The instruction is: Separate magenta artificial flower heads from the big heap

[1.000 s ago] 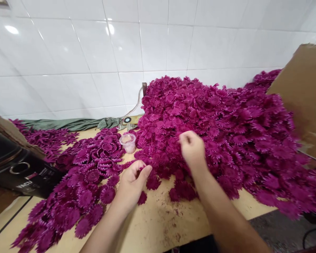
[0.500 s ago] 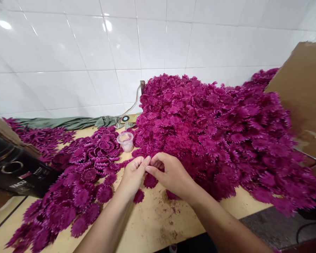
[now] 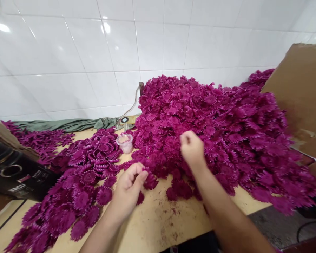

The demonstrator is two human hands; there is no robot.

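Your left hand point(image 3: 129, 186) was pinched, thumb against forefinger, on a purple flower point(image 3: 149, 179) just above the worktop point(image 3: 160, 218), about midway along it and nearer its front edge than the wall. Your right hand point(image 3: 192, 149) was bunched closed against the front slope of the big heap point(image 3: 213, 116) that filled the worktop's back right. I could not tell whether it had a flower inside. The risk, as I judged it, lay there: a tug low on that slope could have loosened the flowers above. Those along the right front edge hung over it, so some might have slid to the floor. A slide the other way could have tipped the small plastic cup point(image 3: 124, 143) at the heap's left foot, or muddled the stacked flowers point(image 3: 100, 154) beside it.
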